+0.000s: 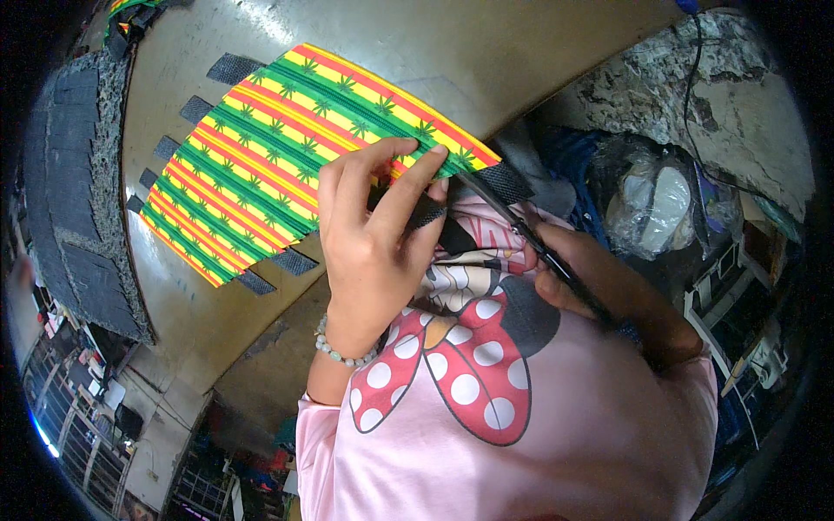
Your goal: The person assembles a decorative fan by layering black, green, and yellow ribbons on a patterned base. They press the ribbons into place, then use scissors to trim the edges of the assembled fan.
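A fabric panel (261,165) striped green, yellow and red with a leaf print lies on a metal-topped table. Short black webbing tabs (234,68) stick out along both its sides. My left hand (369,204), a beaded bracelet at its wrist, is closed over the panel's near edge, fingertips pressed on the stripes; a black strip shows under the fingers. At the panel's right corner is another black tab (506,182). My right hand (565,265) is closed around a long, slender black tool (556,260), whose tip meets that corner. The tool's exact kind cannot be made out.
A stack of dark fabric pieces (82,200) stands along the table's left side. The table (434,52) has its edge close to my body. To the right are a clear plastic bag (651,204) with pale contents, a rough wall (721,95) and a hanging cable (689,95).
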Available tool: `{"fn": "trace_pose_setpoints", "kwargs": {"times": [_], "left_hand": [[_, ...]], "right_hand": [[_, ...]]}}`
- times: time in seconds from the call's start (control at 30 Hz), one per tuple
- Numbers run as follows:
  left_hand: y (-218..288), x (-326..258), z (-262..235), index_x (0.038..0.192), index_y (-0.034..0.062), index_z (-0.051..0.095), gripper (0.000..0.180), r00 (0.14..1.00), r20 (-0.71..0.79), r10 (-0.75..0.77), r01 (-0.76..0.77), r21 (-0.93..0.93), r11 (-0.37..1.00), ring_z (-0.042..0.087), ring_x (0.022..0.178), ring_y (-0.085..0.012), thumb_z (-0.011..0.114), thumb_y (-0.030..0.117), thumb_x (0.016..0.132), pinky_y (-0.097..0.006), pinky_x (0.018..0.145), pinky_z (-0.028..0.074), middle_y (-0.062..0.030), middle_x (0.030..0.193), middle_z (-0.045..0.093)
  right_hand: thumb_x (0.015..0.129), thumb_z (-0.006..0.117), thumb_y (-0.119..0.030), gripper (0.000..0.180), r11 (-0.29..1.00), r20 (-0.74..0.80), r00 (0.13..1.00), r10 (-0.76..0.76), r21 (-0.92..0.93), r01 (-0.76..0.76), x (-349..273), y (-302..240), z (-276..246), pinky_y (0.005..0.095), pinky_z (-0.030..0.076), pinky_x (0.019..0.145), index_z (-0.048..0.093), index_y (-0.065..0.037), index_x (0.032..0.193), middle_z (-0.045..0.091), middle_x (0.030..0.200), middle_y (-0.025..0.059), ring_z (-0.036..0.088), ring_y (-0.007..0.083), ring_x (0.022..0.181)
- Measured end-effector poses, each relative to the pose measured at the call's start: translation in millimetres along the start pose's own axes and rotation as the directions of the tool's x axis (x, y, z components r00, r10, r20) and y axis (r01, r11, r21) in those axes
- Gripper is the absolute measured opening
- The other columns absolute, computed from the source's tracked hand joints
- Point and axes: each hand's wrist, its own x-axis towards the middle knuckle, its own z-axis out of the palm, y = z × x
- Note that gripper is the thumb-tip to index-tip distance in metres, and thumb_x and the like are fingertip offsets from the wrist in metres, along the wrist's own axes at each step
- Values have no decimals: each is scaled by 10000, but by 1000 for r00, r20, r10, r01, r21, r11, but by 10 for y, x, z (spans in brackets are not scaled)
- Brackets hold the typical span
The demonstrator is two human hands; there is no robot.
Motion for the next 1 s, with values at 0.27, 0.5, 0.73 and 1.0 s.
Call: {"fn": "trace_pose_setpoints", "kwargs": {"times": [0.27,0.5,0.73,1.0], "left_hand": [[-83,-14,76,911,25,727,262,987,-133,89,-103,-104,989,618,846,-260,797,-2,659,-350,737,514,-77,924,684],[-105,-38,93,898,31,731,258,983,-157,98,-119,-126,985,620,849,-254,801,-1,651,-345,739,518,-67,896,682],[-143,-45,129,906,42,731,280,976,-191,102,-128,-133,983,617,837,-251,798,4,637,-340,725,508,-59,871,672],[-154,-49,138,920,56,732,303,978,-191,86,-117,-153,981,612,836,-240,788,6,626,-338,732,494,-52,869,669]], "right_hand": [[882,663,-499,594,999,-72,997,-31,-41,28,107,-132,85,424,496,821,582,31,1138,646,963,222,645,369,931],[898,607,-544,661,997,-78,994,-81,-14,81,133,-213,70,390,472,855,528,30,1215,611,1024,214,601,331,951],[902,626,-509,594,991,-110,992,-55,-126,41,107,-198,83,436,491,766,559,30,1142,632,942,221,630,376,878],[889,604,-587,674,986,-107,991,-83,-155,65,124,-98,61,441,489,756,548,44,1116,619,932,243,621,391,864]]}}
